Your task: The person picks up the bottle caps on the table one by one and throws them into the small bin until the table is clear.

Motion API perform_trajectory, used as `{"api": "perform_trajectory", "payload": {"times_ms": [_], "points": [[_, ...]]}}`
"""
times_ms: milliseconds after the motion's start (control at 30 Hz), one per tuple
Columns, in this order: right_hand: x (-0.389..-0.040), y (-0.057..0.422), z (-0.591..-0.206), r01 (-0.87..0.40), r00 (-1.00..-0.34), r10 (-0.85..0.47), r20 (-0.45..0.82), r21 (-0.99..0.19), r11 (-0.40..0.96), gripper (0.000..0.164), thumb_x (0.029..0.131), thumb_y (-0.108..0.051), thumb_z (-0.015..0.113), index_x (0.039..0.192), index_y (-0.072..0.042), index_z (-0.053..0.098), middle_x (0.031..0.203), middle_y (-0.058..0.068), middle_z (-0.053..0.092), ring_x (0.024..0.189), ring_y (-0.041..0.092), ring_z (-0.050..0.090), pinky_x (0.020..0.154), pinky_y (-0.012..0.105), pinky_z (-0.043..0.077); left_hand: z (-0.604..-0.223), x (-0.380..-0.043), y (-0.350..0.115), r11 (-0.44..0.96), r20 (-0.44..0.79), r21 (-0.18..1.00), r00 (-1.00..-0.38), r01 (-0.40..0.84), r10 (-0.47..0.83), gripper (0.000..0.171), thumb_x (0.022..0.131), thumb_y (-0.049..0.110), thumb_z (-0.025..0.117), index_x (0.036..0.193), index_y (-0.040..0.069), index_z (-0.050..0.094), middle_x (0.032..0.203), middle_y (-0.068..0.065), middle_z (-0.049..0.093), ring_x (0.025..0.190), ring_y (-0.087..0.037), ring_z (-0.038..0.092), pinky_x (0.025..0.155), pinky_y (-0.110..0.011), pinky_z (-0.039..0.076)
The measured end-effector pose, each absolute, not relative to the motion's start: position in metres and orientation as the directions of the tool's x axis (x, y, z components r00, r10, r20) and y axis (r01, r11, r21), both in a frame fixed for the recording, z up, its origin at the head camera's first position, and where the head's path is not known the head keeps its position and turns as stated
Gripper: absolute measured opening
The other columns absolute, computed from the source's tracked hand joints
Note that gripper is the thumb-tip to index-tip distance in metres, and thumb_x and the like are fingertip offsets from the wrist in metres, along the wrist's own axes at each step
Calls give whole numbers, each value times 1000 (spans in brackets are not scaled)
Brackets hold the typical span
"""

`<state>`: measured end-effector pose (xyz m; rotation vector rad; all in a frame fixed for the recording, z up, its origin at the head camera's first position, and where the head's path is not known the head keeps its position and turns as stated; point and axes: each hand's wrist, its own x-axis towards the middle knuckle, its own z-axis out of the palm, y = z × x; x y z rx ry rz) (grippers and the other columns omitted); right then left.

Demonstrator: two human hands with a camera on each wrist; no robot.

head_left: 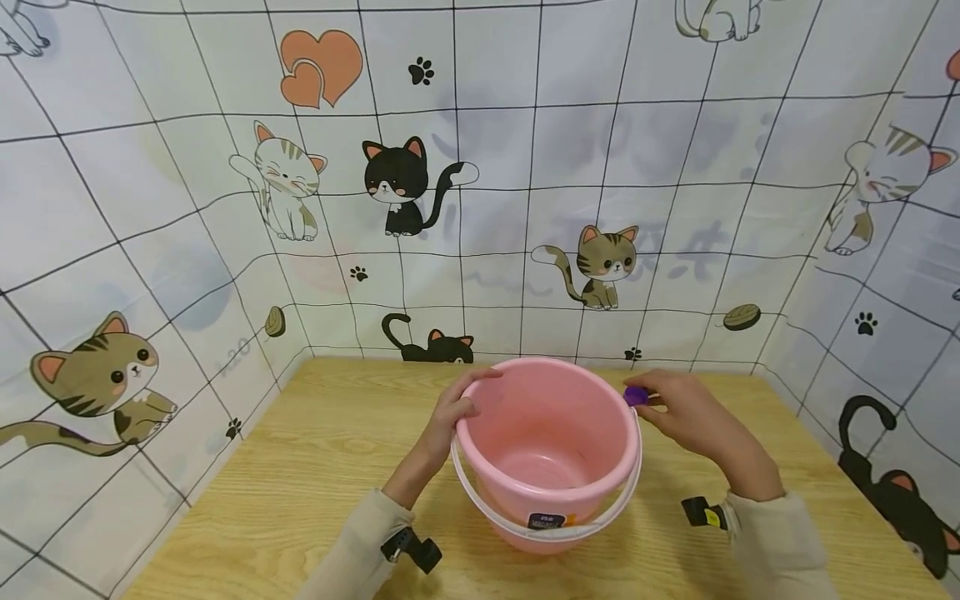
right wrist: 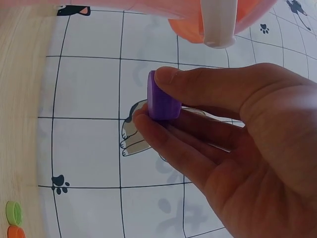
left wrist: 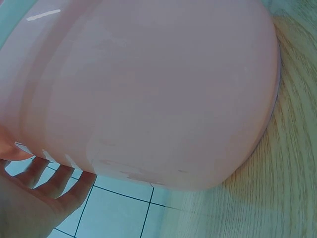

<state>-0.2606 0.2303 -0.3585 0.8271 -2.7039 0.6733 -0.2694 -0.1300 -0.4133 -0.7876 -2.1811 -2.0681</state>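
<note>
A pink plastic bucket [head_left: 555, 400] stands on the wooden table, tilted slightly toward me, and its inside shows bare. My left hand [head_left: 447, 417] grips the bucket's left rim; in the left wrist view, the fingers [left wrist: 74, 191] lie along the outer wall. Just off the right rim, my right hand [head_left: 686, 412] pinches a small purple bottle cap [right wrist: 164, 101] between thumb and fingers. The white handle [head_left: 536, 535] hangs down across the bucket's front, over a dark label [head_left: 546, 521].
A green cap [right wrist: 14, 213] and an orange cap [right wrist: 16, 232] lie on the table in the right wrist view, hidden in the head view. Cat-print sheeting [head_left: 495, 167] walls the wooden table [head_left: 337, 433] at the back and both sides.
</note>
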Motion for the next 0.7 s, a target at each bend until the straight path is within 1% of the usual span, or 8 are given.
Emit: {"api": "perform_trajectory", "payload": {"times_ms": [167,267,400,600,700], "points": [[-260,228,-358,-594,-800,-479,362,-364,717,31,92,1,69,123,8,68,115,23,73,98,34,75,81,41,63,-413,-269,-129,-16,357,927,-873,374,332,62,82,12,43,143,17,58,142,-16,56,103,-36,64,74,-36,59],[-260,226,-359,-602,-794,-482,371,-368,709,30,92,2,69,122,7,69,114,21,74,98,34,75,81,41,63,-413,-269,-129,-11,359,926,-871,378,336,62,82,12,43,142,15,58,143,-18,55,104,-36,64,76,-36,59],[-261,225,-358,-595,-798,-479,365,-357,720,31,92,2,69,122,6,69,113,20,75,98,33,75,82,43,62,-412,-270,-128,-13,363,924,-867,382,342,62,83,13,43,143,12,57,143,-21,54,102,-37,64,75,-37,60],[-267,219,-351,-598,-794,-490,358,-325,732,33,93,-1,67,126,6,68,114,20,74,99,34,74,84,48,62,-411,-268,-128,-24,351,931,-876,364,331,63,82,13,43,143,14,58,143,-20,55,104,-38,63,76,-39,59],[-267,217,-346,-598,-795,-492,355,-325,733,33,94,-3,68,126,6,68,113,20,74,99,34,74,83,45,62,-411,-267,-127,-27,345,934,-880,356,328,64,81,13,43,143,15,59,144,-18,54,107,-36,62,78,-38,59]]}}
